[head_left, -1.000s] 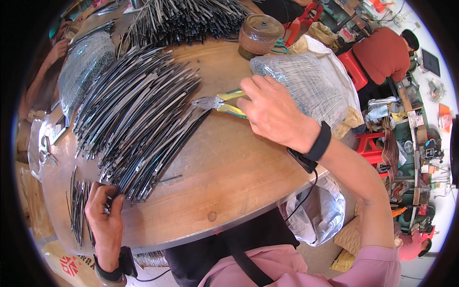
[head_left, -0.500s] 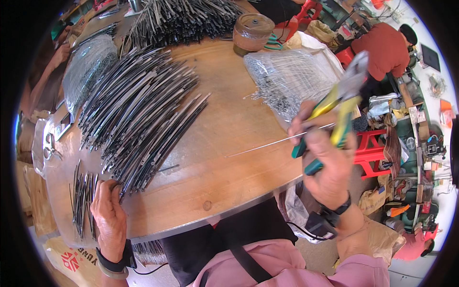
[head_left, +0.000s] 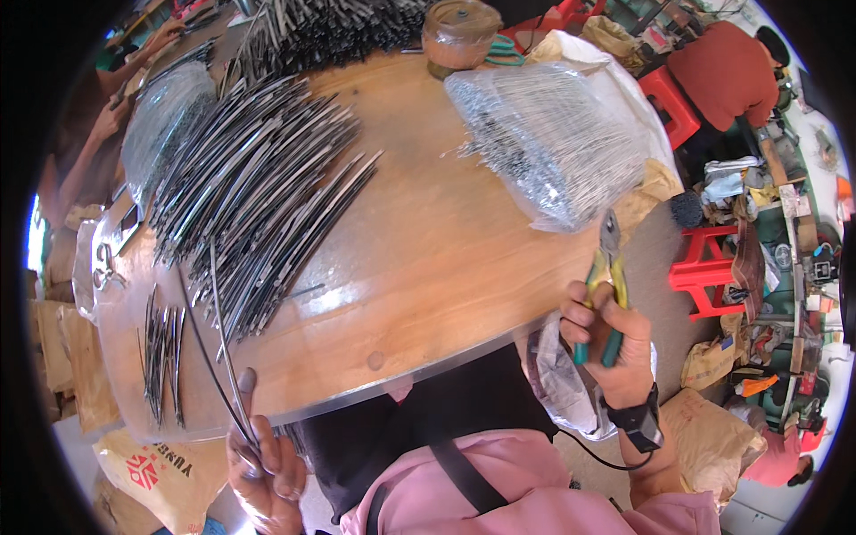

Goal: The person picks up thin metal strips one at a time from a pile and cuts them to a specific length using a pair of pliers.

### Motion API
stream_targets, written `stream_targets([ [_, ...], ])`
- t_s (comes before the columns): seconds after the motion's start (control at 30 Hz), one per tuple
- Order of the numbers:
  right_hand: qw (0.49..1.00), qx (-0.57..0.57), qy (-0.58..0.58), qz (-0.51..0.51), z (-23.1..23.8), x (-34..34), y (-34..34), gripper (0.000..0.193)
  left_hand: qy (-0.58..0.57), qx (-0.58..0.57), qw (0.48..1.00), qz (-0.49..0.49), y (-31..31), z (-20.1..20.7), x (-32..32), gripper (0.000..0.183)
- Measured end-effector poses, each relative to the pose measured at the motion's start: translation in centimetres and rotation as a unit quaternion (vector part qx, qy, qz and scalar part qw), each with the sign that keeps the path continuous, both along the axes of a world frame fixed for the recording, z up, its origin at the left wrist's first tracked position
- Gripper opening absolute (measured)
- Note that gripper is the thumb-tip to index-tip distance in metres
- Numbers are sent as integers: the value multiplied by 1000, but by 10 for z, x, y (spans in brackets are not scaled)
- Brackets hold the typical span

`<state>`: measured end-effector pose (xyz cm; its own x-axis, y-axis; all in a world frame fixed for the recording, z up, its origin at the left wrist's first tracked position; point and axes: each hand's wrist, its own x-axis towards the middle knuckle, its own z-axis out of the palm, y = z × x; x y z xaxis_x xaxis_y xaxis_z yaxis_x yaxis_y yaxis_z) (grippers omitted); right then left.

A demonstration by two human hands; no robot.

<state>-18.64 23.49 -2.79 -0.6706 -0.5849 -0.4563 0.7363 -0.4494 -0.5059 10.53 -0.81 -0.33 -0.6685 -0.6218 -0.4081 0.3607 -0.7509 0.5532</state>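
Observation:
My left hand (head_left: 267, 473) is closed at the table's near edge, gripping two long thin strips (head_left: 220, 330), one dark and one greyer. They rise from between thumb and fingers and spread apart at the top. Beyond their tips lies a big pile of dark and grey strips (head_left: 259, 169). A smaller bunch of strips (head_left: 162, 366) is to the left of the hand. At the right, my right hand (head_left: 620, 343) wraps round pliers (head_left: 609, 239) with yellow and green handles, jaws pointing up. I see no wire in that hand.
A clear plastic bag of thin wires (head_left: 562, 134) lies at the far right of the wooden table (head_left: 428, 259). A brown jar (head_left: 459, 36) stands at the back. Scissors (head_left: 107, 267) lie at the left. Red stools (head_left: 704, 272) and a seated person (head_left: 727, 76) are off to the right.
My left hand has drawn back toward me from the pile's near end and now holds two strips. The right hand has lowered with the pliers; the thin wire it held is out of sight.

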Motion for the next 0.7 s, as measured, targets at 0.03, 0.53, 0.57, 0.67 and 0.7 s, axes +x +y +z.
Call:
stream_targets([
  [0.03,999,-26,6,37,-2,5,3,11,23,34,999,15,7,6,-3,89],
  [0.53,972,-25,193,131,1,5,-49,24,-92,-13,980,-178,21,-22,-60,28],
  [0.57,979,-82,129,136,-5,5,-48,24,-86,-1,979,-186,20,-24,-58,28],
  [0.67,981,-5,117,157,-8,23,-56,23,-90,9,977,-194,21,-29,-55,23],
  [0.7,975,40,142,169,-7,31,-62,23,-117,-22,973,-198,21,-30,-53,22],
])
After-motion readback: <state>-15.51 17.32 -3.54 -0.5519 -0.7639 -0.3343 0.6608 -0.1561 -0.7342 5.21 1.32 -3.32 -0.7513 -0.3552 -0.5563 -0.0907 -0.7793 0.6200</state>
